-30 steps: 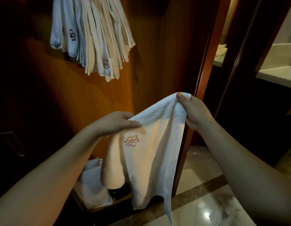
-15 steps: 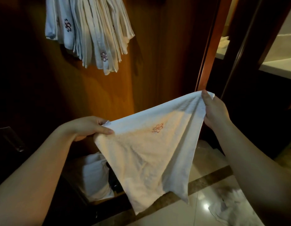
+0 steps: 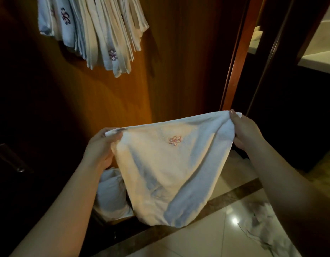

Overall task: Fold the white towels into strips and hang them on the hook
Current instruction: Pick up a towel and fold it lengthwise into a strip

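A white towel [image 3: 166, 173] with a small pink embroidered flower hangs spread between my hands in front of a wooden wall. My left hand [image 3: 101, 151] pinches its upper left corner. My right hand [image 3: 245, 134] grips the upper right corner, a little higher. The towel's lower part sags to a rounded point. Several folded white towel strips [image 3: 97, 32] hang in a bunch at the upper left; the hook that holds them lies out of frame.
More white towels [image 3: 112, 197] lie in a low open compartment behind the held one. A crumpled cloth [image 3: 260, 225] lies on the glossy tiled floor at the lower right. A wooden door frame [image 3: 236, 67] rises at the right, with a pale countertop [image 3: 319, 60] beyond.
My hands have drawn apart and stretched the towel out wide; it went from a bunched drape to a flat spread. My left hand has turned to hold the corner from below.
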A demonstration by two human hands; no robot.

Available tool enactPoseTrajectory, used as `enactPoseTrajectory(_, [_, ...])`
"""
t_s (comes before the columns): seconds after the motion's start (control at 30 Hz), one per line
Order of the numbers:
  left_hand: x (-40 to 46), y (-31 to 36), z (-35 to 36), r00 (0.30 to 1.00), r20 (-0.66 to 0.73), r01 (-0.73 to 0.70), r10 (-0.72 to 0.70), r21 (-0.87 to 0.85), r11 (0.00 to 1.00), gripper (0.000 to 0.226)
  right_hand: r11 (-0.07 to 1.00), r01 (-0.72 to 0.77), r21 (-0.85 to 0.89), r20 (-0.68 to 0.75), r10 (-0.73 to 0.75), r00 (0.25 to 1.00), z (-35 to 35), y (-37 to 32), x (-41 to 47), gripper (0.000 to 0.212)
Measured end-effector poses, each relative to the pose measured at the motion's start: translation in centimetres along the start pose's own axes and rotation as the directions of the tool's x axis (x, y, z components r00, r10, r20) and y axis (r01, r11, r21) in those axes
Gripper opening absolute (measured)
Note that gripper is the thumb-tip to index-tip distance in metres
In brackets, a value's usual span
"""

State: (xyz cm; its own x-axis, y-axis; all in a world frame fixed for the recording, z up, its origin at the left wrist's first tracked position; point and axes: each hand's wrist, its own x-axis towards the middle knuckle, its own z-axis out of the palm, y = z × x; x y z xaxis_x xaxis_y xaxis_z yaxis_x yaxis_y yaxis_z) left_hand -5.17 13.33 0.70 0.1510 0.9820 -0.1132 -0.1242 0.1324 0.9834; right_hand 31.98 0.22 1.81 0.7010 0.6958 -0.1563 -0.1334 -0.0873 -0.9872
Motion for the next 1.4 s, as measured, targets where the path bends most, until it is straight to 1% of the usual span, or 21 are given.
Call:
enactPoseTrajectory(0.07, [-0.7,-0.6,1.0,0.997,-0.045,-0.056,0.056,-0.011,0.998,0.015,0.998,-0.052,0.018,-0.062,0.053,0.997,0.8,0.9,-0.6,0.038])
enactPoseTrajectory(0.13, [-1.6,-1.4,2.4,0.997,-0.058,-0.046,0.044,-0.037,0.998,0.016,0.994,-0.087,0.065,-0.069,0.092,0.993,2.3,1.9,-1.7,0.046])
enactPoseTrajectory(0.2, [-2.7,-2.1,3.9,0.997,-0.075,-0.006,0.002,-0.055,0.998,0.018,0.998,-0.062,0.021,-0.002,0.062,0.998,4.2,2.9,-3.5,0.055])
enactPoseTrajectory(0.23, [-3.3,-2.5,4.7,0.996,-0.084,0.007,-0.013,-0.064,0.998,0.018,0.999,-0.041,-0.009,0.032,0.041,0.999,5.2,3.4,-4.6,0.056])
enactPoseTrajectory(0.3, [-4.6,-3.2,6.0,0.996,-0.089,0.022,-0.029,-0.081,0.997,0.019,1.0,-0.02,-0.022,0.064,0.021,0.998,6.9,4.3,-6.8,0.043])
enactPoseTrajectory(0.37, [-5.9,-3.4,7.3,0.995,-0.08,0.048,-0.059,-0.136,0.99,0.017,0.999,-0.037,0.004,0.074,0.037,0.997,8.4,4.9,-8.8,0.034])
enactPoseTrajectory(0.43, [-6.9,-3.4,8.4,0.994,-0.048,0.087,-0.096,-0.166,0.982,0.014,0.998,-0.047,0.049,0.088,0.042,0.995,9.8,5.0,-10.5,0.032])
enactPoseTrajectory(0.5, [-7.8,-3.4,9.3,0.995,-0.008,0.093,-0.095,-0.142,0.985,0.012,1.0,-0.006,-0.021,0.095,0.008,0.995,10.8,5.0,-11.6,0.034])
enactPoseTrajectory(0.6, [-9.1,-3.7,10.2,0.998,0.049,0.046,-0.042,-0.077,0.996,0.012,0.979,0.157,-0.128,0.146,-0.137,0.98,11.8,5.5,-12.8,0.029])
enactPoseTrajectory(0.67, [-9.8,-3.8,10.4,0.995,0.095,-0.012,0.018,-0.059,0.998,0.021,0.957,0.241,-0.161,0.206,-0.206,0.957,12.1,5.5,-13.5,0.022])
enactPoseTrajectory(0.73, [-10.1,-3.6,10.4,0.994,0.105,-0.028,0.035,-0.061,0.998,0.033,0.942,0.292,-0.169,0.248,-0.246,0.937,12.1,5.3,-14.0,0.026])
enactPoseTrajectory(0.77, [-10.1,-3.6,10.3,0.993,0.113,-0.027,0.033,-0.058,0.998,0.033,0.937,0.303,-0.174,0.258,-0.254,0.932,12.1,5.2,-14.1,0.027])
enactPoseTrajectory(0.87, [-10.2,-3.4,10.2,0.991,0.128,-0.04,0.043,-0.028,0.999,0.016,0.925,0.317,-0.209,0.297,-0.249,0.922,11.9,4.8,-14.3,0.022])
enactPoseTrajectory(0.93, [-10.2,-3.4,10.1,0.99,0.13,-0.047,0.051,-0.027,0.999,0.014,0.921,0.326,-0.214,0.317,-0.251,0.915,11.9,4.7,-14.3,0.025])
enactPoseTrajectory(1.03, [-10.3,-2.9,9.9,0.987,0.15,-0.042,0.05,-0.053,0.998,0.016,0.92,0.327,-0.217,0.312,-0.252,0.916,11.9,4.5,-14.5,0.037])
enactPoseTrajectory(1.1, [-10.4,-2.6,10.0,0.985,0.165,-0.045,0.055,-0.063,0.997,0.018,0.926,0.323,-0.196,0.309,-0.254,0.917,11.8,4.8,-14.5,0.031])
enactPoseTrajectory(1.17, [-10.7,-2.3,10.1,0.979,0.203,-0.02,0.028,-0.044,0.999,0.038,0.928,0.328,-0.175,0.329,-0.259,0.908,11.6,5.2,-14.6,0.025])
enactPoseTrajectory(1.23, [-10.7,-2.2,10.1,0.945,0.324,0.077,-0.046,-0.084,0.993,0.065,0.925,0.348,-0.151,0.4,-0.264,0.877,11.2,5.0,-14.6,0.042])
enactPoseTrajectory(1.27, [-10.6,-2.1,9.9,0.921,0.385,0.108,-0.064,-0.095,0.99,0.069,0.922,0.36,-0.139,0.463,-0.261,0.847,11.0,4.9,-14.4,0.054])
enactPoseTrajectory(1.33, [-10.0,-1.7,9.2,0.889,0.452,0.117,-0.068,-0.081,0.99,0.065,0.912,0.383,-0.146,0.574,-0.237,0.784,10.5,4.5,-14.2,0.072])
enactPoseTrajectory(1.4, [-9.3,-1.6,8.5,0.874,0.482,0.119,-0.065,-0.081,0.99,0.069,0.897,0.41,-0.168,0.625,-0.224,0.747,10.2,4.4,-14.0,0.077])
